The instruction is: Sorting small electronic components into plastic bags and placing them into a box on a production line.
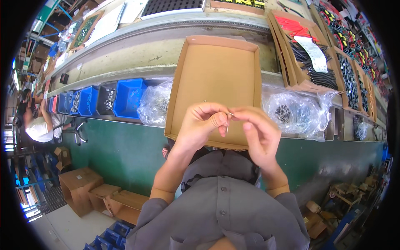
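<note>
Pinching a thin metal pin (227, 123) at mid-frame, the left hand (202, 125) and right hand (258, 135) have fingers clamped on it above the empty cardboard tray (216, 71); nothing lies in the tray yet, so work looks barely begun

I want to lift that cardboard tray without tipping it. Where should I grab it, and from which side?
Probably by its two long side walls, one hand on each, coming in from the left and right. The cardboard tray is shallow and open on top, and its upright rims look easy to pinch. Its near edge juts over the bench and sits behind the left hand and right hand, so that edge is crowded.
</note>
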The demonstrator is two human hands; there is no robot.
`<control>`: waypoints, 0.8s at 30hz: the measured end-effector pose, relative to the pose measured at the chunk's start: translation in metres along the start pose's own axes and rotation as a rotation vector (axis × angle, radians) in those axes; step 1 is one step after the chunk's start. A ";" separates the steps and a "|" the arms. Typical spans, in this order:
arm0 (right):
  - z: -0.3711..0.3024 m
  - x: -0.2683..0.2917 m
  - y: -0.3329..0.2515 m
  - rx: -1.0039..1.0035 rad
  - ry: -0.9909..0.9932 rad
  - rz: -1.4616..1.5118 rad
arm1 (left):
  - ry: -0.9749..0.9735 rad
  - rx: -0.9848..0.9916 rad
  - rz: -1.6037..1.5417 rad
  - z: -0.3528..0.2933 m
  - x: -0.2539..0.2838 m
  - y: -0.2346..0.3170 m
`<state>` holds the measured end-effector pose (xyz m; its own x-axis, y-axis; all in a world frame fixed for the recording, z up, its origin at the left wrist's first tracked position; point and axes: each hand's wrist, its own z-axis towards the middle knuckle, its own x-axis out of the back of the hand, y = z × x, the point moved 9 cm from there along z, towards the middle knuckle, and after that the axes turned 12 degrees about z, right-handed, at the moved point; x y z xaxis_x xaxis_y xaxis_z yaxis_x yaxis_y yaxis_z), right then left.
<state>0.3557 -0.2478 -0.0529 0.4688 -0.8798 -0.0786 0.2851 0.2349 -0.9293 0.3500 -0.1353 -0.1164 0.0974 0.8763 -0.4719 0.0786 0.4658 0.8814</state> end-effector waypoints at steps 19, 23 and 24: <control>-0.021 -0.008 -0.006 0.305 0.142 -0.212 | 0.124 -0.019 -0.082 -0.004 0.000 -0.002; -0.024 0.012 0.014 0.111 0.190 0.038 | 0.116 -0.027 0.079 -0.001 0.001 0.000; -0.029 0.025 0.014 0.106 0.268 0.060 | 0.129 -0.022 0.131 0.000 0.002 0.001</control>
<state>0.3475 -0.2783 -0.0785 0.2538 -0.9376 -0.2377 0.3561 0.3191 -0.8783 0.3502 -0.1326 -0.1165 -0.0225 0.9375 -0.3472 0.0514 0.3479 0.9361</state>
